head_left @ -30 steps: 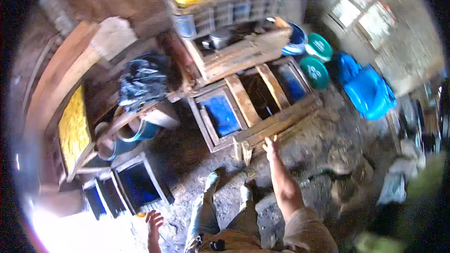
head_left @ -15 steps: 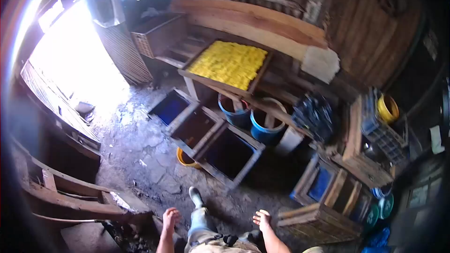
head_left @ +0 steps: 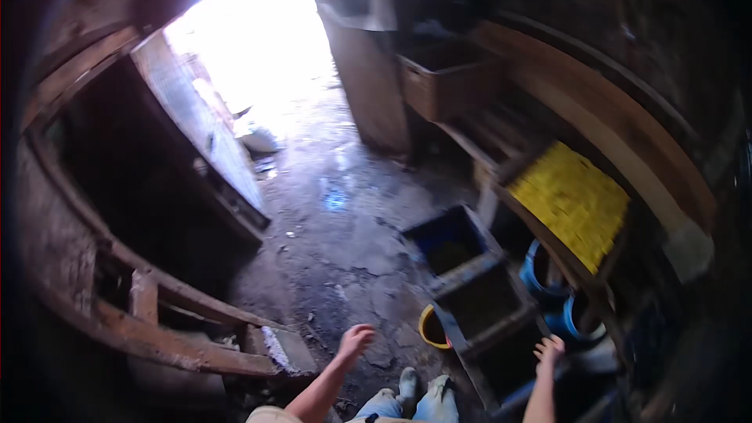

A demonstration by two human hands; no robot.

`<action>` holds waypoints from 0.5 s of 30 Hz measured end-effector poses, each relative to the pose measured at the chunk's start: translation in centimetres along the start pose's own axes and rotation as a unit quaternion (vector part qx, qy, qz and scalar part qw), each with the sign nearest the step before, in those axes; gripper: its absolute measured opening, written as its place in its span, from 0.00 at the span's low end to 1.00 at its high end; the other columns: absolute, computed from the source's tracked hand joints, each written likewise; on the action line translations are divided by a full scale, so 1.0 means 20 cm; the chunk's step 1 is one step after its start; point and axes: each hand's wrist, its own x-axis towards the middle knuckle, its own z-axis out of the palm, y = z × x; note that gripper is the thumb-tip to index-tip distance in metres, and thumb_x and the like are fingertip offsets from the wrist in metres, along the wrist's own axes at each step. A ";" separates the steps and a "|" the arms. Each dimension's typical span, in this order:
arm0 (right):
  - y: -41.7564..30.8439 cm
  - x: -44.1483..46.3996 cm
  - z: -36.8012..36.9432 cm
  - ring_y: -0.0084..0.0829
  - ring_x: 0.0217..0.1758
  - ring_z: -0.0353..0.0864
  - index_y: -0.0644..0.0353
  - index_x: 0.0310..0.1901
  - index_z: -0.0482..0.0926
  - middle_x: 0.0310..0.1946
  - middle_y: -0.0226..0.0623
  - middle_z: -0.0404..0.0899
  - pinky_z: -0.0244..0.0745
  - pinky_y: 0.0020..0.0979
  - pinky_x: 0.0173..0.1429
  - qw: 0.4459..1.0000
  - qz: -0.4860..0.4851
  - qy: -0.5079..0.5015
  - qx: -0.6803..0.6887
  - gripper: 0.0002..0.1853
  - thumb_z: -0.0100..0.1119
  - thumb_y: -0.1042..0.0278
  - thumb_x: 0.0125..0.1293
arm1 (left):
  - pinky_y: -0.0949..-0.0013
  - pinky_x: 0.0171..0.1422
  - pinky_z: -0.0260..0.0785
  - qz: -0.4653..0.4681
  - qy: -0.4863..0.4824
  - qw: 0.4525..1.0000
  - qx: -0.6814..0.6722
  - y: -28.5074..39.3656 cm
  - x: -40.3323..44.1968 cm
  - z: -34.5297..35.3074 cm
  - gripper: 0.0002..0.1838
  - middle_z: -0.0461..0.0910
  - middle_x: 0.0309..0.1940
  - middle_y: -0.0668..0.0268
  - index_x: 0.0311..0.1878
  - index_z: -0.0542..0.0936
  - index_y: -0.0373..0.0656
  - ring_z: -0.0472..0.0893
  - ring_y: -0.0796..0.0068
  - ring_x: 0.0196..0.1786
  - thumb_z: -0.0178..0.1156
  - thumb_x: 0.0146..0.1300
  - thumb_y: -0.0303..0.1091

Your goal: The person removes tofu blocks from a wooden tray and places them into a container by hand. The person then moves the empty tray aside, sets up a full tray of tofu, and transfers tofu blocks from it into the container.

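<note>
My left hand hangs in the air over the dirt floor, its fingers loosely bent and slightly apart, with nothing visible in it. On the other side, my right hand is raised with its fingers spread, holding nothing. It appears above the dark wooden box frames that stand in a row on the floor; whether it touches them cannot be made out. A yellow bucket sits on the floor beside the frames. Right of them stand two blue buckets, partly under a bench.
A tray of yellow material rests on the bench at right. Behind it stands a wooden crate. Bright light comes through the doorway. Wooden framing lines the left. The dirt floor runs toward the doorway.
My view has swung left toward the doorway, so the tray, boxes and buckets now lie farther right. My feet have shifted, and both hands remain free.
</note>
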 end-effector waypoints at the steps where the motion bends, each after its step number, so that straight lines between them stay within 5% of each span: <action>1: -0.04 0.13 0.00 0.29 0.29 0.78 0.57 0.57 0.70 0.40 0.39 0.77 0.74 0.28 0.25 1.000 0.012 0.008 -0.001 0.22 0.55 0.76 0.60 | 0.73 0.42 0.72 0.004 -0.033 0.999 -0.020 0.11 0.09 0.09 0.18 0.82 0.44 0.66 0.57 0.76 0.43 0.81 0.75 0.42 0.58 0.66 0.38; 6: -0.23 0.67 -0.07 0.30 0.43 0.75 0.45 0.63 0.67 0.50 0.33 0.72 0.72 0.30 0.36 0.996 0.009 0.080 0.030 0.26 0.54 0.65 0.61 | 0.73 0.43 0.73 0.100 -0.145 0.983 0.044 0.49 0.65 0.61 0.19 0.81 0.43 0.68 0.58 0.76 0.43 0.80 0.78 0.43 0.58 0.67 0.39; 9: -0.28 0.98 -0.08 0.35 0.61 0.67 0.40 0.67 0.61 0.59 0.32 0.67 0.65 0.44 0.58 0.997 -0.004 0.075 0.031 0.34 0.59 0.54 0.57 | 0.72 0.42 0.74 0.108 -0.164 0.969 0.152 0.79 0.89 0.95 0.18 0.82 0.41 0.68 0.57 0.76 0.42 0.80 0.78 0.40 0.58 0.66 0.38; 11: -0.28 1.17 -0.11 0.40 0.72 0.58 0.37 0.70 0.56 0.66 0.35 0.63 0.56 0.49 0.69 0.995 -0.014 0.057 0.077 0.41 0.63 0.48 0.55 | 0.72 0.35 0.74 0.140 -0.173 0.969 0.105 0.87 1.21 1.24 0.15 0.82 0.37 0.67 0.50 0.80 0.40 0.80 0.78 0.35 0.57 0.63 0.34; 13: -0.34 1.33 -0.06 0.41 0.73 0.57 0.40 0.71 0.55 0.69 0.37 0.59 0.56 0.50 0.69 0.995 -0.010 0.059 0.083 0.43 0.63 0.46 0.55 | 0.72 0.30 0.69 0.122 -0.227 0.964 0.071 0.99 1.51 1.56 0.09 0.78 0.28 0.70 0.42 0.81 0.42 0.77 0.79 0.31 0.53 0.62 0.31; 14: -0.31 1.44 -0.07 0.39 0.73 0.57 0.45 0.70 0.57 0.69 0.37 0.59 0.58 0.49 0.69 0.994 -0.012 0.016 0.112 0.41 0.63 0.46 0.57 | 0.72 0.27 0.67 0.059 -0.387 0.917 -0.082 0.86 1.97 1.66 0.08 0.76 0.25 0.71 0.42 0.80 0.44 0.76 0.79 0.27 0.54 0.63 0.33; 15: -0.33 1.50 -0.03 0.39 0.73 0.57 0.47 0.69 0.59 0.67 0.37 0.60 0.61 0.47 0.67 0.990 -0.019 0.034 0.133 0.39 0.63 0.47 0.58 | 0.71 0.25 0.66 0.178 -0.222 0.958 0.017 0.88 2.05 1.89 0.09 0.75 0.25 0.71 0.44 0.79 0.44 0.74 0.78 0.25 0.55 0.64 0.35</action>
